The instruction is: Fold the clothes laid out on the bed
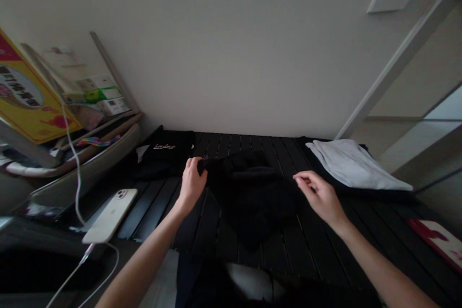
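Note:
A black garment (252,192) lies crumpled in the middle of the dark slatted table (224,144). My left hand (192,183) is closed on the garment's upper left corner. My right hand (317,195) hovers at the garment's right edge, its fingers curled and pinched together near the cloth; what they hold is hard to make out in the dark.
A folded black garment with a small logo (162,154) lies at the back left. A folded white garment (355,166) rests on dark cloth at the back right. A white phone (110,215) on a cable lies left. Boxes (29,96) stack at far left; a red-white item (438,238) sits right.

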The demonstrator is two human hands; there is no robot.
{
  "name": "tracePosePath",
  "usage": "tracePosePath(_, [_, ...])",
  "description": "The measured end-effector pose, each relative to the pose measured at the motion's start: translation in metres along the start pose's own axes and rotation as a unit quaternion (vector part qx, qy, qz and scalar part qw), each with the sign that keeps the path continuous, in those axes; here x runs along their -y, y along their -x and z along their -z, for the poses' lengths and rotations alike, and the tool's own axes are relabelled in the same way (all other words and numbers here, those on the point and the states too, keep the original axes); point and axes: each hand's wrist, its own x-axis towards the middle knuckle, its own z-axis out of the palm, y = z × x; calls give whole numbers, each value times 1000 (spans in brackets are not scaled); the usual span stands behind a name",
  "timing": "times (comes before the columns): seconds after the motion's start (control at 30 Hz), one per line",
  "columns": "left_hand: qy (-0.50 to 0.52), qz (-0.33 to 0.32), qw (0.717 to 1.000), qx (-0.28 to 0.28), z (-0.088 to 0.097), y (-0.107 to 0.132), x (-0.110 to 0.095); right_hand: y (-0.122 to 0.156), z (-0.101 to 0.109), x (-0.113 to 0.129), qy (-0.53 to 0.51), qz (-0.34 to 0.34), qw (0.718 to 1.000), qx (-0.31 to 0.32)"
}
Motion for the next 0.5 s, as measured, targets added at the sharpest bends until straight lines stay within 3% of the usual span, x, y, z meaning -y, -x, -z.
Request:
tracePosePath(0.1, [57, -46, 995, 63, -5, 23, -33, 23, -27, 49, -11, 38, 993, 115])
tracePosePath(0.17, [106, -94, 982, 127, -8, 40, -59, 35, -50, 61, -34, 32, 984, 173])
tracePosePath(0.23, [149, -170, 949, 220, -8, 55, -83, 42, -70, 57, -50, 33, 982, 181])
tracePosePath(0.33, [161, -279, 883, 341, -3, 70, -104, 47, -89, 33, -72, 45, 988, 131])
tracePosePath(0.43, [182, -306, 852, 383, 5, 74, -103, 47, -90, 11, -93, 5, 990, 104])
tracePosePath(0.5, [214, -293, 858, 363, 7, 73, -94, 45, -84, 4, -83, -30, 992, 93])
